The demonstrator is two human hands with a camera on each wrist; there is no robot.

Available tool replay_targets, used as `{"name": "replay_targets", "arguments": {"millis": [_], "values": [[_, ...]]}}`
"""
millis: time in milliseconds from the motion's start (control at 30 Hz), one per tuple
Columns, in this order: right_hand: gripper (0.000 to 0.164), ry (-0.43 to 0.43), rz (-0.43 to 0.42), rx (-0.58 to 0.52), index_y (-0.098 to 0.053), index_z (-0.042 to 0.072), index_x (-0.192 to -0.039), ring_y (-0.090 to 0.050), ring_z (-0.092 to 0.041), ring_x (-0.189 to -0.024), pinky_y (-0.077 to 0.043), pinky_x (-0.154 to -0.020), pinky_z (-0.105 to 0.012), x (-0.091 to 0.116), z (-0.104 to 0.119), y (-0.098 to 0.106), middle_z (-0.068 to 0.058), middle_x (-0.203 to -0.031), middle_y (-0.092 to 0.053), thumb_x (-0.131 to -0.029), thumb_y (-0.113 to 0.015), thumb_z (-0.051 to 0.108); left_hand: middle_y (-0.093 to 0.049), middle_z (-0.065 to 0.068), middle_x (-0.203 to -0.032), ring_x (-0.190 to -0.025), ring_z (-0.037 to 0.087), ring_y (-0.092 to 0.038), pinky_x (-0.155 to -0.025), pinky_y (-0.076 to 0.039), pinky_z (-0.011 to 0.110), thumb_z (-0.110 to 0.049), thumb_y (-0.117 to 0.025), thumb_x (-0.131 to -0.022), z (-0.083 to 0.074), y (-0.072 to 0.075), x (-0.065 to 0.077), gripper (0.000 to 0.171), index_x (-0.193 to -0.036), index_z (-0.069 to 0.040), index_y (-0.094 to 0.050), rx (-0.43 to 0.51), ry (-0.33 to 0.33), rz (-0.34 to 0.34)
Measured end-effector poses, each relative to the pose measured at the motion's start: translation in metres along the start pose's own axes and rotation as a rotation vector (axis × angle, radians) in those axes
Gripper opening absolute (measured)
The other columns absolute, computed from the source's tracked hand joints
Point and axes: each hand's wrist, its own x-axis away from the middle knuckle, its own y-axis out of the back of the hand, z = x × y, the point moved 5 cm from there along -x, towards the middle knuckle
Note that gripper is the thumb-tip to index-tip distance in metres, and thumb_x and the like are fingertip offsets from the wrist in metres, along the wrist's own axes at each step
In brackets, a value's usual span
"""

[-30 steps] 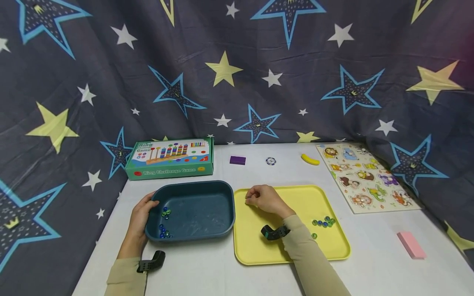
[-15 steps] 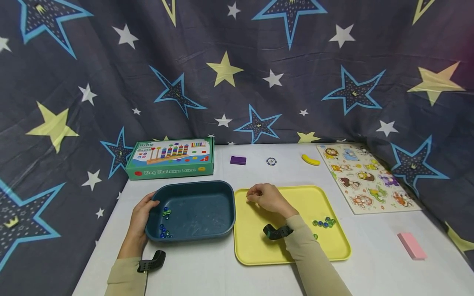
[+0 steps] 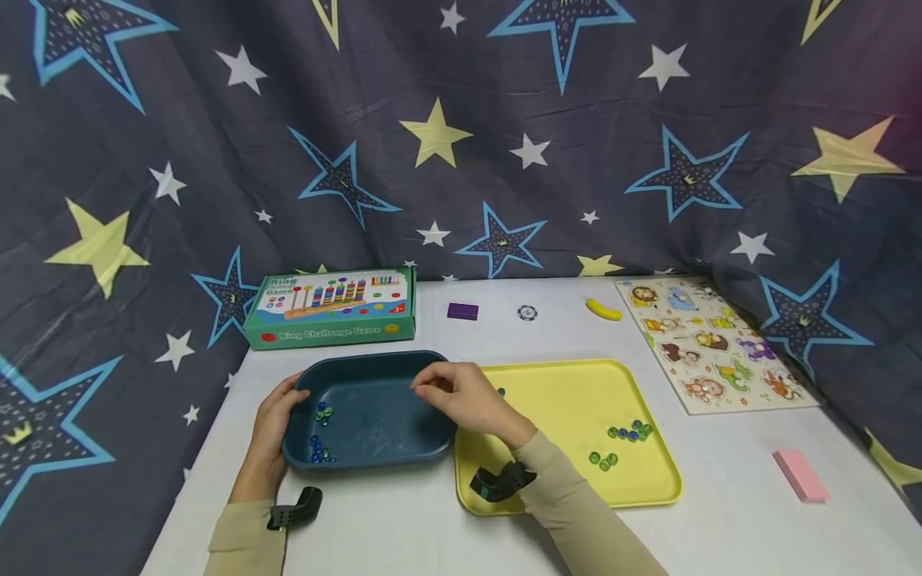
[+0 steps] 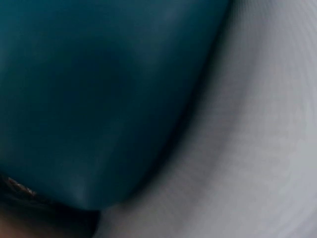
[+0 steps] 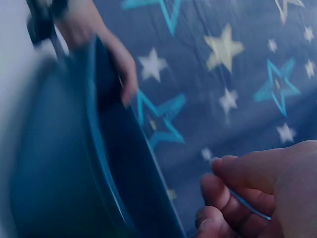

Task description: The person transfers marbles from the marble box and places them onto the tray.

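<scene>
My left hand [image 3: 270,424] grips the left wall of a dark teal plastic bin [image 3: 382,460], thumb over the rim. Several blue and green marbles [image 3: 317,450] lie along the bin's left side. Over the bin's right end, my right hand [image 3: 464,400] has thumb and fingertips pinched together. In the right wrist view a small bluish-grey bit shows at those fingertips [image 5: 218,168], seemingly a marble mostly hidden by them. On the yellow tray [image 3: 547,496] lie several more marbles [image 3: 632,436], a green trio [image 3: 603,461] and a blue marble [image 3: 501,392] near its far left corner.
Behind the bin lies a green game box [image 3: 331,312]. Along the back are a purple block [image 3: 463,311], a poker chip [image 3: 527,313] and a toy banana [image 3: 603,310]. To the right are an animal puzzle board [image 3: 713,344] and a pink block [image 3: 801,476].
My right hand has moved left from the tray's far left corner to above the bin, uncovering marbles on the tray. The left hand stays on the bin.
</scene>
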Motion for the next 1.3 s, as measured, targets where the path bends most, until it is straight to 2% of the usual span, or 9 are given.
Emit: {"name": "replay_targets", "arguments": {"millis": [133, 267, 400, 567, 767, 933, 1100, 1300], "values": [[0.012, 0.059, 0.074, 0.010, -0.066, 0.018, -0.095, -0.052, -0.006, -0.072, -0.046, -0.065, -0.021, -0.010, 0.011, -0.035, 0.005, -0.088, -0.064, -0.089, -0.057, 0.022, -0.040, 0.004, -0.134, -0.117, 0.015, -0.037, -0.088, -0.036, 0.022, -0.014, -0.043, -0.092, 0.001, 0.000, -0.001, 0.042, -0.134, -0.012, -0.041, 0.000, 0.000, -0.004], [0.017, 0.046, 0.209, 0.064, -0.066, 0.014, -0.100, -0.052, -0.001, -0.074, -0.044, -0.068, -0.018, -0.024, 0.010, -0.066, 0.012, -0.086, -0.062, -0.089, -0.057, 0.024, -0.040, 0.004, -0.133, -0.116, 0.015, -0.037, -0.088, -0.035, 0.023, -0.015, -0.044, -0.092, 0.001, 0.000, -0.002, 0.042, -0.133, -0.011, -0.042, -0.001, -0.001, -0.008], [0.019, 0.022, 0.340, 0.121, -0.065, 0.014, -0.102, -0.053, 0.002, -0.074, -0.043, -0.068, -0.016, -0.036, 0.007, -0.090, 0.014, -0.085, -0.061, -0.088, -0.058, 0.026, -0.040, 0.005, -0.134, -0.118, 0.016, -0.037, -0.090, -0.034, 0.025, -0.015, -0.044, -0.091, 0.001, -0.002, -0.003, 0.042, -0.133, -0.011, -0.042, 0.001, -0.001, 0.004], [0.020, 0.024, 0.427, 0.183, -0.064, 0.014, -0.103, -0.053, 0.004, -0.072, -0.042, -0.066, -0.014, -0.049, 0.011, -0.112, 0.013, -0.082, -0.060, -0.087, -0.060, 0.025, -0.040, 0.005, -0.134, -0.119, 0.016, -0.037, -0.091, -0.033, 0.025, -0.015, -0.044, -0.092, 0.001, -0.002, -0.003, 0.042, -0.133, -0.011, -0.042, -0.006, 0.004, 0.000], [0.026, -0.036, 0.486, 0.188, -0.063, 0.011, -0.107, -0.053, 0.001, -0.068, -0.042, -0.062, -0.015, -0.058, 0.011, -0.131, 0.013, -0.077, -0.058, -0.085, -0.062, 0.025, -0.040, 0.005, -0.134, -0.118, 0.017, -0.037, -0.094, -0.032, 0.028, -0.016, -0.044, -0.091, 0.001, -0.001, -0.004, 0.042, -0.133, -0.012, -0.042, -0.015, 0.026, -0.001], [0.026, -0.024, 0.515, 0.214, -0.065, 0.013, -0.109, -0.053, 0.004, -0.069, -0.041, -0.064, -0.014, -0.058, 0.015, -0.140, 0.014, -0.078, -0.061, -0.086, -0.061, 0.024, -0.039, 0.005, -0.135, -0.119, 0.018, -0.037, -0.093, -0.033, 0.028, -0.015, -0.044, -0.091, -0.001, -0.001, -0.003, 0.042, -0.133, -0.012, -0.042, 0.004, 0.024, 0.010], [0.021, -0.029, 0.538, 0.211, -0.068, 0.017, -0.104, -0.054, 0.007, -0.074, -0.041, -0.070, -0.012, -0.061, 0.018, -0.146, 0.017, -0.082, -0.064, -0.086, -0.060, 0.025, -0.040, 0.005, -0.133, -0.118, 0.018, -0.038, -0.090, -0.035, 0.025, -0.015, -0.044, -0.091, -0.002, 0.000, -0.003, 0.042, -0.132, -0.011, -0.043, 0.014, 0.016, 0.014], [0.014, -0.027, 0.567, 0.201, -0.071, 0.019, -0.096, -0.054, 0.008, -0.075, -0.039, -0.073, -0.011, -0.061, 0.018, -0.150, 0.019, -0.078, -0.064, -0.083, -0.064, 0.020, -0.041, 0.004, -0.133, -0.119, 0.017, -0.036, -0.091, -0.032, 0.025, -0.016, -0.045, -0.090, -0.002, 0.002, -0.002, 0.041, -0.131, -0.011, -0.044, 0.000, 0.008, 0.004]]}}
